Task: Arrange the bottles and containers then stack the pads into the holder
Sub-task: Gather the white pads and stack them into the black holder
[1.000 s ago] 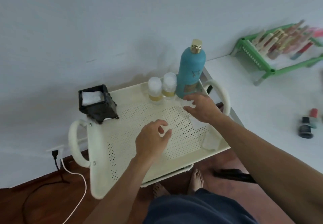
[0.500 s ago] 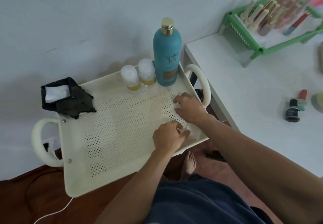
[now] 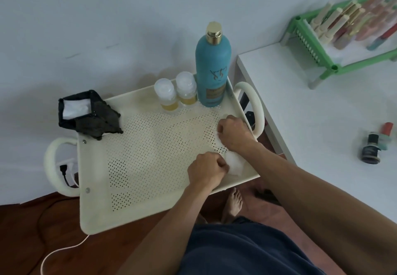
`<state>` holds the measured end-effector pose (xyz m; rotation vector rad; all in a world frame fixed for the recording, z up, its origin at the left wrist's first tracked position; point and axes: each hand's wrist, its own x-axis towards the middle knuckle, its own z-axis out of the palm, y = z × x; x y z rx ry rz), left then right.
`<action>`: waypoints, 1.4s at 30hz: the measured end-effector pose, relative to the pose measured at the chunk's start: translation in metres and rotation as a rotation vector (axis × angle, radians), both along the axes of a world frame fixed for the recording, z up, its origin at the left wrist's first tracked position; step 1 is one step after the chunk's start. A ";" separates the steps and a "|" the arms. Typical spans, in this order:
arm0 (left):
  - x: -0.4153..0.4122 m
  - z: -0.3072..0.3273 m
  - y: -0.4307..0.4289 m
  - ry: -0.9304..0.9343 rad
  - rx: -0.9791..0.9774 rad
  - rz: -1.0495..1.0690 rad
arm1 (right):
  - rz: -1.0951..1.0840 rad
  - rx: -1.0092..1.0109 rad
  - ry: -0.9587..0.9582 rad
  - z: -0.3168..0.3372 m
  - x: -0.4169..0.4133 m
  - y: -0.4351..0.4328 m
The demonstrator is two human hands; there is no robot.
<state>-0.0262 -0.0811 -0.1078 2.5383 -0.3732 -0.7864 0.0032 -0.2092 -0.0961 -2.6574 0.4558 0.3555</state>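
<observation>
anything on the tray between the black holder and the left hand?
Nothing: head view shows bare perforated tray between the black holder and left hand.

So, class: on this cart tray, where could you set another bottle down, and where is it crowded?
Free: the tray's middle and near-left, between the black holder and the left hand. Crowded: the far-right corner with three bottles, and the near-right where both hands work the pads.

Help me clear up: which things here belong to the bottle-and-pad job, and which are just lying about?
Job: teal bottle, two small bottles, pads, black holder, tray.
Lying about: green rack, dark jar on the white table, cable.
</observation>
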 end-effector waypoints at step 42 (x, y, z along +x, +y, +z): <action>0.138 0.108 0.260 -0.529 -0.449 0.686 | 0.279 0.152 -0.272 0.090 0.189 0.245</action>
